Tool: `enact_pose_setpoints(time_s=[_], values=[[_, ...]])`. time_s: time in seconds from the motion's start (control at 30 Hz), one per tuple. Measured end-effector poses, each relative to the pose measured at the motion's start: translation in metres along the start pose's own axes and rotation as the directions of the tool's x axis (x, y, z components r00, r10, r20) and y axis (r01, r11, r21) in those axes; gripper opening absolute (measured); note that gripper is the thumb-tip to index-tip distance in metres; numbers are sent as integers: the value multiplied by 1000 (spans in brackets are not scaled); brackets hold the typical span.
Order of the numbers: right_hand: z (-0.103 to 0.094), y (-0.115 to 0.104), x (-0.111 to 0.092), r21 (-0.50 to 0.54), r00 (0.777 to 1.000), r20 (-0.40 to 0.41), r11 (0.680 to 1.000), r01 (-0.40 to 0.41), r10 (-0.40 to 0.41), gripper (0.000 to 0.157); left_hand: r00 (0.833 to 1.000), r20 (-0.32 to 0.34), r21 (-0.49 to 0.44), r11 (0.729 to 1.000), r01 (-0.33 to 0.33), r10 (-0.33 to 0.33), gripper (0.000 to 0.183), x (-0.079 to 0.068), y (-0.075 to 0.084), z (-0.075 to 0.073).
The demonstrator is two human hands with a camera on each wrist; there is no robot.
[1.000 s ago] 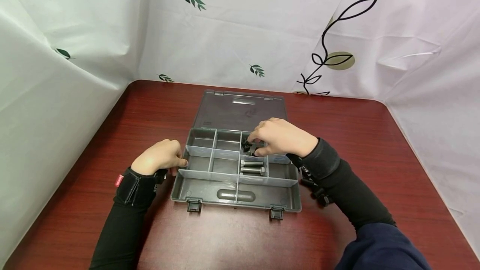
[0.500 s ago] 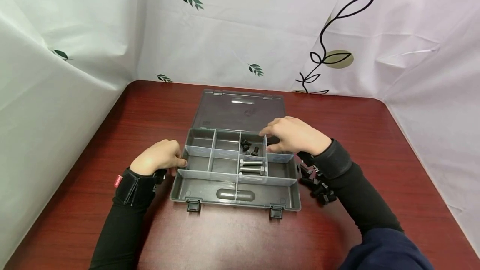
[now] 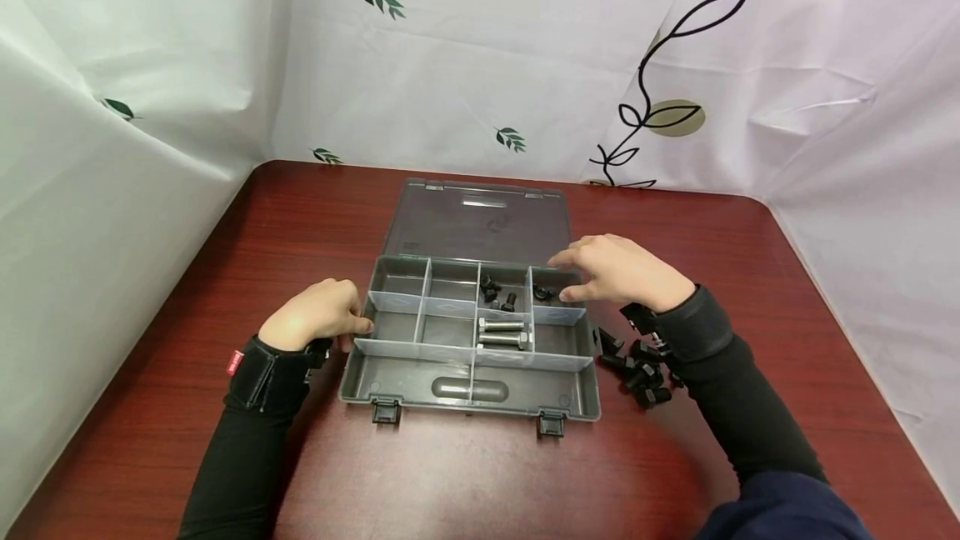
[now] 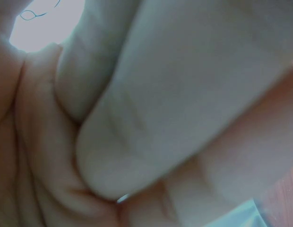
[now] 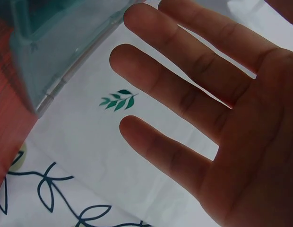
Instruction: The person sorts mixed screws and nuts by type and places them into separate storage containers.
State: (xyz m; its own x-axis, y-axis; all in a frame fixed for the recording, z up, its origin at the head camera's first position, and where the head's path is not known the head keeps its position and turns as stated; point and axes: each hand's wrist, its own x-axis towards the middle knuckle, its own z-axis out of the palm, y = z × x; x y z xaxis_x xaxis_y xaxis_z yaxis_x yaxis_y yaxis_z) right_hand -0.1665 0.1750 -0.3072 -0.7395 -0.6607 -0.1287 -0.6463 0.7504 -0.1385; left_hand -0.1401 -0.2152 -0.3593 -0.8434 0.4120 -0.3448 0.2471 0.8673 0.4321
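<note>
A grey compartment box (image 3: 412,369) lies with its lid folded back. At its left wall, my left hand (image 3: 315,315) grips the rim; its curled fingers (image 4: 137,109) fill the left wrist view. Over the back right compartment hovers my right hand (image 3: 618,272), its fingers extended. The right wrist view shows those fingers (image 5: 160,87) spread apart with nothing between them. Small black bolts (image 3: 490,288) sit in the third back compartment, and more dark pieces (image 3: 543,293) lie under the right fingertips. Silver hex bolts (image 3: 502,338) rest in the compartment in front.
A heap of black bolts (image 3: 643,373) lies on the red-brown table (image 3: 525,490) by the box's right side, near the right sleeve. The smoky lid (image 3: 480,223) extends toward the back. Two latches (image 3: 551,425) stick out in front. White patterned cloth (image 3: 450,65) encloses the table.
My right hand has moved right, from the third back compartment to the back right one, uncovering the small black bolts and more of the heap. The left hand stays at the box's left wall.
</note>
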Motion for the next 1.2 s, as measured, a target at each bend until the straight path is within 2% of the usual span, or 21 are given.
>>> enact_pose_setpoints(time_s=[0.43,0.9,1.2], values=[[2,18,-20,47,999,-15,998,-44,45,46,1000,-13,7,1000,1,-1,26,0,1,-1],[13,34,-39,91,994,17,990,-110,109,48,1000,-11,1,1000,3,-3,25,-1,1,-1],[23,40,-49,120,987,75,981,-151,142,49,1000,-10,-3,1000,6,-7,24,-1,1,-1]])
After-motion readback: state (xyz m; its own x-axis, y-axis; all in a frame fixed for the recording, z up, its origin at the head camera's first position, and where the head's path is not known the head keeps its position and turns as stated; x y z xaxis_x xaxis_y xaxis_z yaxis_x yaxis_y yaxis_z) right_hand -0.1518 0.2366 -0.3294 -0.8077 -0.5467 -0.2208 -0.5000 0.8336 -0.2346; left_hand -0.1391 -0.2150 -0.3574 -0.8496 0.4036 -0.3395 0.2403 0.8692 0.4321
